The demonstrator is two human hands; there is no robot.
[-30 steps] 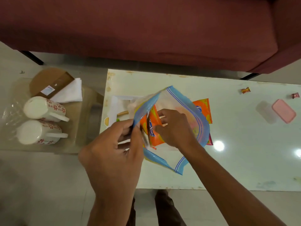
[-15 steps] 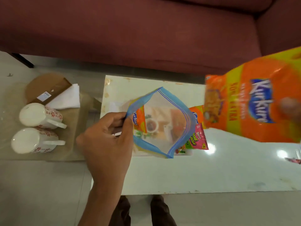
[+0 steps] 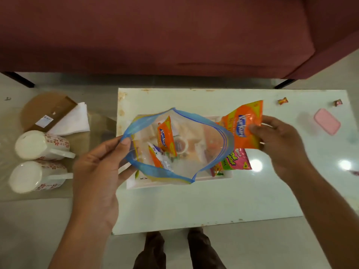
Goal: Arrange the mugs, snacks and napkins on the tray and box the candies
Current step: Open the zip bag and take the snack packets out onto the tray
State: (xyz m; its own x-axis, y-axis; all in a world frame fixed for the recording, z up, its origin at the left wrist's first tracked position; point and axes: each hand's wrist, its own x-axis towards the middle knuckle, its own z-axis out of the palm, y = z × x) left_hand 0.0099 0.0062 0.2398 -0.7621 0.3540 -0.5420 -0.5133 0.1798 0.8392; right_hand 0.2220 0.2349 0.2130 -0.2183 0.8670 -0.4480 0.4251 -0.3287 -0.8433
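While the snacks are only partly out of their bag, little of the job looks finished. Right hand (image 3: 279,140) grips one orange packet (image 3: 245,125) by its edge, held just over the far right of the white tray (image 3: 213,180) on the table (image 3: 194,206). A pink packet (image 3: 238,159) lies on the tray under it, with another packet edge showing beside that. Left hand (image 3: 101,167) pinches the rim of the zip bag (image 3: 175,147) between thumb and fingers, mouth held wide over the tray. Two orange packets remain inside the bag; something round shows through the plastic, cannot tell what

Still to do, by my reckoning:
- empty the bag onto the tray
- bring over the two mugs (image 3: 39,161), lying on their sides on the low stand to the left, well apart from the tray
- bring the napkins (image 3: 74,121), lying just beyond the mugs beside a brown holder (image 3: 47,111)
- box the candies: two wrapped candies (image 3: 282,101) sit loose at the table's far right, near the pink box (image 3: 327,121), which looks empty of them; a clear piece near it may be its lid, too faint to tell

Judgement: early stage, snacks in hand, the rest untouched
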